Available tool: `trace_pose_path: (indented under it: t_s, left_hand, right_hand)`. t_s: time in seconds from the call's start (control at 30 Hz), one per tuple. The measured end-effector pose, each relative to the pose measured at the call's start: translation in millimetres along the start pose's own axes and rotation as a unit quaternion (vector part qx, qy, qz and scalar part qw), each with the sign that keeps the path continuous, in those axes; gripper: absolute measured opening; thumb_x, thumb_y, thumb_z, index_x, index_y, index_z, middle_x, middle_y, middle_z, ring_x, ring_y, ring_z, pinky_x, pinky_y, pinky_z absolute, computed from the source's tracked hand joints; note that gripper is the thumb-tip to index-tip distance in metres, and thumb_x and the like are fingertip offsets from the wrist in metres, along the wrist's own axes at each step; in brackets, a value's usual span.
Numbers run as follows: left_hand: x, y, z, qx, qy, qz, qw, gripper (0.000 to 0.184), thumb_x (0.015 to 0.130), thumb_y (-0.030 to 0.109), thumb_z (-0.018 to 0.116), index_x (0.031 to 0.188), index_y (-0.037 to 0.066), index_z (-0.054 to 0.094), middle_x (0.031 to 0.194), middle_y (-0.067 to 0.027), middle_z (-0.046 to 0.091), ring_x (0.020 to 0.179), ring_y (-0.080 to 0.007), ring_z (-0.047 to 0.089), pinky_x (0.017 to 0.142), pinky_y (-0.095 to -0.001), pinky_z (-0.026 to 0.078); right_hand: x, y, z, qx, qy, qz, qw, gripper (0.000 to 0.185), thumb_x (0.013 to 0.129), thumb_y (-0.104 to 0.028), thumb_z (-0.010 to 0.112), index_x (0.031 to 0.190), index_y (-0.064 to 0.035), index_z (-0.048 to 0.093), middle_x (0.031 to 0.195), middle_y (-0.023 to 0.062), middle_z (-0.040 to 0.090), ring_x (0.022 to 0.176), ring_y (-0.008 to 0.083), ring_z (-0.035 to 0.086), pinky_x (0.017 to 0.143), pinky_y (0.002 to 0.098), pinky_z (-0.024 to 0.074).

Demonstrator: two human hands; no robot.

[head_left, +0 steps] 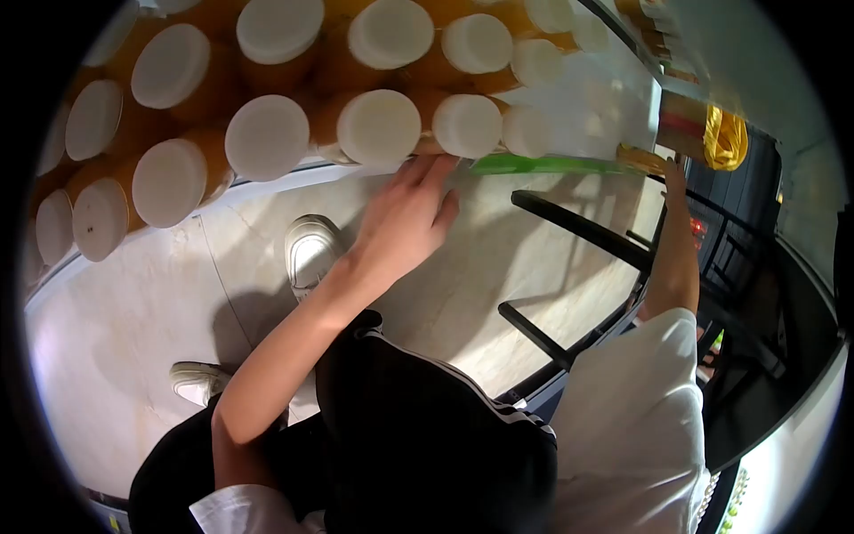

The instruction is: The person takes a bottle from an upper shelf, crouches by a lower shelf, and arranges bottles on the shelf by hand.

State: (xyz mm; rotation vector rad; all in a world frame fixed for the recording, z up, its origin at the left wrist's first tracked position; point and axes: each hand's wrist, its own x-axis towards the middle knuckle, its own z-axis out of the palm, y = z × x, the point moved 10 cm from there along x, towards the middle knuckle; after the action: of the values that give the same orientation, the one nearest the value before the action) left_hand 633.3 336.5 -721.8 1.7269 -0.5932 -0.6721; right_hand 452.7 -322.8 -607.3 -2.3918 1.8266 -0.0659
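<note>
Rows of orange jars with white lids fill a shelf at the upper left; one front-row jar (380,127) is right above my left hand (405,214). The fingers of that hand reach to the base of the front row, at the shelf's front edge, with the thumb held apart. Its fingertips are partly hidden under the jars, and no jar is visibly gripped. My right hand (665,171) is up at the right end of the shelf, by the door side. Its fingers are dim and mostly hidden, so their hold is unclear. A green strip (543,165) runs along the shelf edge between both hands.
Below lies a pale tiled floor (142,303) with my white shoes (313,254). Black metal bars (578,231) stick out at the right, beside my right arm. A glass door (765,89) stands at the upper right, with a yellow bag (726,138) beyond.
</note>
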Motion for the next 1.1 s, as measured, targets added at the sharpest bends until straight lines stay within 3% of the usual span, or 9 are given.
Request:
trace_pose_path:
  t_s: [0.1,0.13,0.2,0.33,0.4,0.53,0.63,0.73,1.1]
  left_hand:
    - [1.4,-1.7,2.6,0.008,0.004,0.015,1.0,0.048,0.094,0.013,0.059,0.139,0.0,0.048,0.131,-0.0249,0.056,0.121,-0.0439,0.053,0.1,-0.0489,0.046]
    - [1.0,0.2,3.3,0.018,0.008,0.032,0.999,0.048,0.094,0.013,0.06,0.138,-0.001,0.048,0.131,-0.0251,0.056,0.123,-0.0434,0.052,0.101,-0.0491,0.046]
    - [1.2,3.3,3.5,0.024,0.004,0.034,0.999,0.048,0.094,0.012,0.059,0.138,-0.002,0.048,0.132,-0.0251,0.055,0.124,-0.0428,0.051,0.102,-0.0492,0.045]
    - [3.9,6.1,4.2,0.031,0.007,0.04,0.999,0.05,0.093,0.012,0.06,0.138,-0.003,0.047,0.134,-0.0248,0.053,0.126,-0.0427,0.049,0.103,-0.0495,0.045]
    - [3.9,8.1,3.8,0.036,0.018,0.042,0.998,0.051,0.093,0.013,0.06,0.139,-0.003,0.046,0.134,-0.0241,0.053,0.125,-0.0421,0.05,0.103,-0.0495,0.045]
    - [-2.1,10.9,1.0,0.04,0.022,0.034,0.998,0.053,0.092,0.014,0.06,0.14,-0.002,0.045,0.136,-0.022,0.052,0.122,-0.0403,0.052,0.101,-0.0485,0.046]
    - [-5.9,10.3,-1.2,0.052,0.045,0.056,0.996,0.055,0.09,0.014,0.062,0.14,0.0,0.045,0.136,-0.021,0.052,0.12,-0.0391,0.054,0.1,-0.0472,0.047]
    - [-11.8,12.9,-5.6,0.058,0.059,0.057,0.995,0.059,0.088,0.014,0.063,0.142,0.001,0.044,0.137,-0.0206,0.052,0.12,-0.0393,0.054,0.1,-0.0468,0.048]
    - [-37.9,3.7,-11.2,0.071,0.065,0.06,0.994,0.068,0.087,0.016,0.064,0.148,0.003,0.036,0.127,-0.0199,0.057,0.112,-0.0393,0.058,0.096,-0.048,0.05]
  right_hand:
    - [14.6,15.6,7.4,0.089,0.022,0.023,0.996,0.067,0.08,-0.053,0.069,0.125,-0.0042,0.058,0.104,0.0143,0.065,0.101,0.0296,0.065,0.091,0.0467,0.0535]
    - [31.2,9.9,12.5,0.076,0.013,-0.059,0.995,0.064,0.079,-0.052,0.071,0.119,-0.0031,0.061,0.102,0.0141,0.067,0.097,0.0308,0.066,0.091,0.0472,0.0532]
    - [9.5,-44.1,10.1,-0.203,0.133,-0.263,0.934,0.058,0.076,-0.044,0.075,0.113,-0.0008,0.066,0.098,0.0169,0.07,0.09,0.0362,0.068,0.091,0.0484,0.052]
    - [-72.0,-120.2,40.8,-0.343,0.172,-0.281,0.88,0.051,0.074,-0.038,0.076,0.112,-0.0037,0.07,0.1,0.0213,0.07,0.093,0.0377,0.068,0.093,0.0468,0.0506]
    - [-100.5,-145.3,46.2,-0.143,0.2,-0.298,0.922,0.044,0.074,-0.036,0.077,0.107,-0.0074,0.074,0.1,0.0194,0.071,0.093,0.0356,0.068,0.094,0.0443,0.0498]
    - [-212.6,-239.2,31.8,-0.105,0.177,-0.369,0.906,0.042,0.071,-0.035,0.081,0.104,-0.0095,0.076,0.103,0.0176,0.071,0.096,0.0343,0.068,0.09,0.0421,0.0512]
    - [-272.2,-283.2,22.5,-0.062,0.081,-0.38,0.919,0.042,0.071,-0.03,0.084,0.106,-0.0084,0.076,0.095,0.014,0.071,0.085,0.0258,0.068,0.079,0.035,0.053]
    - [-319.0,-308.3,37.1,0.106,-0.102,-0.354,0.924,0.036,0.076,-0.024,0.085,0.106,-0.0057,0.076,0.081,0.0027,0.067,0.07,0.0069,0.056,0.063,0.0239,0.0463]
    - [-388.6,-342.2,49.1,0.216,-0.15,-0.347,0.9,0.04,0.078,-0.013,0.082,0.112,0.0033,0.068,0.09,0.0071,0.07,0.066,0.0104,0.064,0.057,0.0226,0.0487]
